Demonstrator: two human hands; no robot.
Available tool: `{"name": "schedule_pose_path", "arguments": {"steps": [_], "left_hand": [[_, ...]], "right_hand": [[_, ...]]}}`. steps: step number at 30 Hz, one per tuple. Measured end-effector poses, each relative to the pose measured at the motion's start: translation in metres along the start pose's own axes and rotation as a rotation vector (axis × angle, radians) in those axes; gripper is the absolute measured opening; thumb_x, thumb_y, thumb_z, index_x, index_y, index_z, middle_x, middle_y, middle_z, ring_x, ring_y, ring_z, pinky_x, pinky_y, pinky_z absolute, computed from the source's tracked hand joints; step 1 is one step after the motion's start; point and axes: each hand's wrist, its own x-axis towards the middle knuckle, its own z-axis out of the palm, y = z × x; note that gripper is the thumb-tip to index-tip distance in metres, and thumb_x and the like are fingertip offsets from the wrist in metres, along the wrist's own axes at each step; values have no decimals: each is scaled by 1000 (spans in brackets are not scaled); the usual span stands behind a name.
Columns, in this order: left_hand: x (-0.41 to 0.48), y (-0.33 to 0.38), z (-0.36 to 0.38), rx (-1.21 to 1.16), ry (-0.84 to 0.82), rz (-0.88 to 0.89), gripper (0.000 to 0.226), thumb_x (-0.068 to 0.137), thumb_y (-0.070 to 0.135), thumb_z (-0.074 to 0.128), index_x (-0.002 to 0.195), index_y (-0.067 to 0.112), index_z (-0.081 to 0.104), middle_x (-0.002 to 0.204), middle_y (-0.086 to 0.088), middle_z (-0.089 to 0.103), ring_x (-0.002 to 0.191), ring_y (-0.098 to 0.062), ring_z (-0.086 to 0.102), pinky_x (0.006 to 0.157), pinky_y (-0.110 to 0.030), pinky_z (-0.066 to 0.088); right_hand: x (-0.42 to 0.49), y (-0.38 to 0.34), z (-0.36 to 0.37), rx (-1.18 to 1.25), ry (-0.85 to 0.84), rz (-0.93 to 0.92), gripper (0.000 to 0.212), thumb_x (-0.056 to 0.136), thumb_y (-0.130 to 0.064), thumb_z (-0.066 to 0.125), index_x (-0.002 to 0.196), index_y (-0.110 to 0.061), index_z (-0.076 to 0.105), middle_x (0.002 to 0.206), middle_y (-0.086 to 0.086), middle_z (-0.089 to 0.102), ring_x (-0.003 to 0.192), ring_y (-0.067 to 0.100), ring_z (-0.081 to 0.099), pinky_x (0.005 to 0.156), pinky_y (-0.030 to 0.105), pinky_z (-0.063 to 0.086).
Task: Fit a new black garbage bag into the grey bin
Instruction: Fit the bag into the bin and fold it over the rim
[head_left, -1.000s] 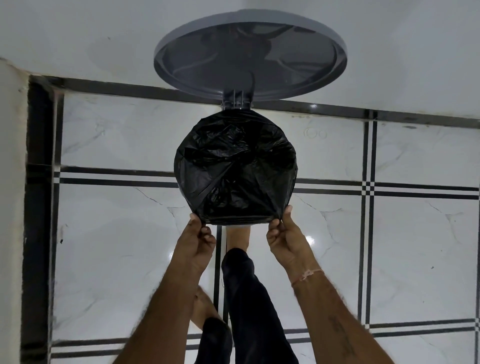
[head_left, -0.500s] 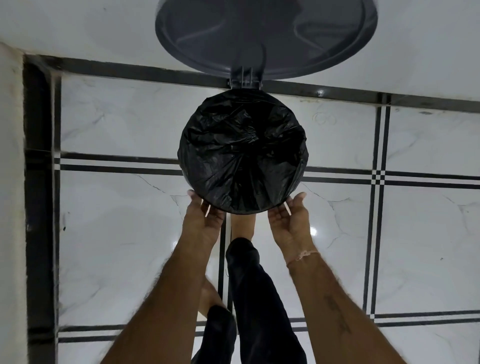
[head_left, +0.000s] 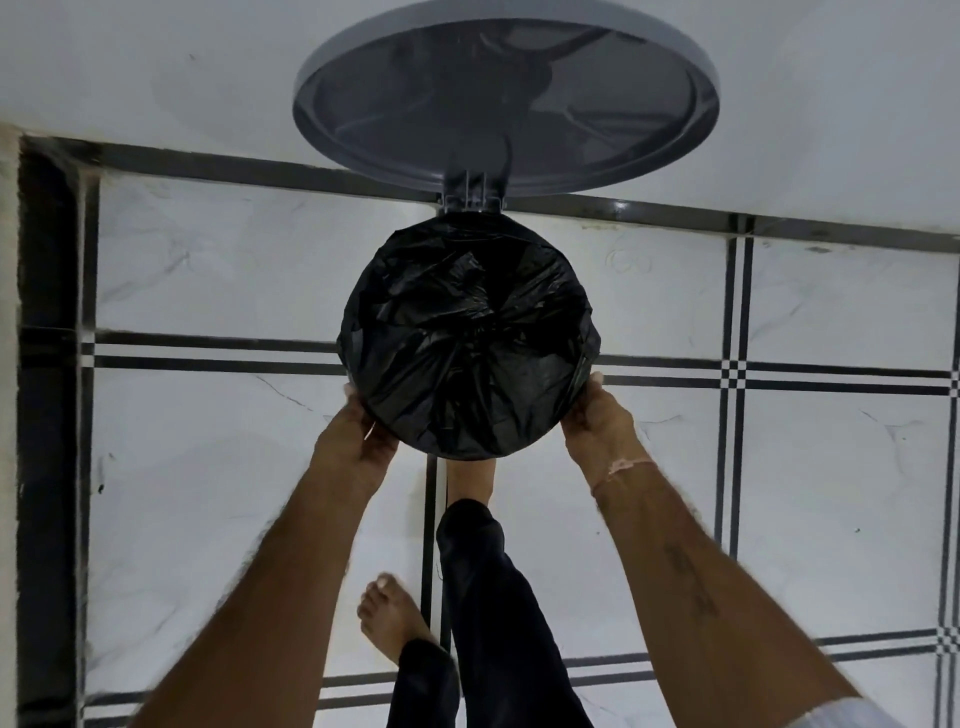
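Observation:
I look straight down on the grey bin. A crumpled black garbage bag (head_left: 467, 343) lines it and folds over the whole rim, so the bin's body is hidden. The round grey lid (head_left: 506, 96) stands open on its hinge (head_left: 471, 193) at the far side. My left hand (head_left: 356, 428) grips the bag-covered rim at the near left. My right hand (head_left: 597, 423) grips it at the near right. One foot is under the bin's near edge, on the pedal side.
The bin stands on white marble floor (head_left: 208, 467) with black inlay lines, close to a white wall (head_left: 156, 62). A black border strip (head_left: 47, 415) runs down the left. My dark trouser leg (head_left: 493, 597) and other bare foot (head_left: 389, 618) are just behind the bin.
Both hands have slid apart from the near front of the rim out to its left and right sides, along the bag's folded edge. The view has shifted slightly.

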Motion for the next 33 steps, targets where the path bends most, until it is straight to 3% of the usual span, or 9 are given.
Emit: {"name": "schedule_pose_path", "arguments": {"steps": [3,7,9,12,15,19,24,28,33], "left_hand": [[-8,8,5,38,-20,70,46,96,57,57,114,17,70,112,-1,72,107,-20,69,90,-39,58],[-9,17,8,108,-36,86,45,95,49,63,128,20,68,108,3,73,112,-17,65,86,-35,56],[-4,20,8,126,-18,88,49,95,48,63,133,18,66,108,3,74,111,-17,66,83,-35,56],[0,21,6,157,-7,94,46,95,51,61,127,18,68,108,3,74,112,-17,66,82,-34,56],[-3,18,6,149,-32,119,44,95,59,56,117,24,71,116,4,73,113,-17,67,90,-37,56],[0,20,8,174,1,111,48,95,51,63,132,20,68,117,3,74,119,-19,65,102,-42,54],[-3,25,13,191,97,136,37,94,45,68,117,17,71,111,3,74,101,-14,67,84,-32,57],[-8,34,29,314,163,395,31,97,50,63,106,20,65,99,12,67,92,-6,59,79,-26,46],[-4,58,56,402,6,377,20,96,38,69,86,20,68,90,6,70,84,-6,65,73,-20,52]], "right_hand": [[-3,-2,-11,-45,-20,-69,52,102,-49,61,133,-8,66,114,5,74,100,19,71,91,33,61],[1,-5,-8,-59,-38,-61,36,96,-38,72,120,-10,74,117,4,76,112,24,70,104,41,57],[5,-8,0,-8,-3,-51,27,97,-32,72,111,-8,74,108,6,76,105,24,71,103,42,57],[7,-11,6,-32,46,-50,34,101,-30,68,120,-3,71,100,8,75,92,23,72,96,41,58],[1,-8,2,-94,19,-96,36,101,-43,65,115,-11,73,108,6,77,101,20,72,95,39,59],[4,-10,4,-102,31,-58,29,98,-39,69,107,-12,72,108,5,75,103,21,69,93,39,58],[9,-9,14,-145,135,-152,25,102,-35,67,104,-10,66,98,3,71,91,19,67,79,33,60],[5,-15,22,-252,18,-432,20,100,-31,71,99,-11,69,88,-2,70,78,6,69,73,20,58],[10,-42,47,-300,-99,-371,30,97,-28,75,76,-9,63,84,12,66,86,27,63,94,46,60]]}}
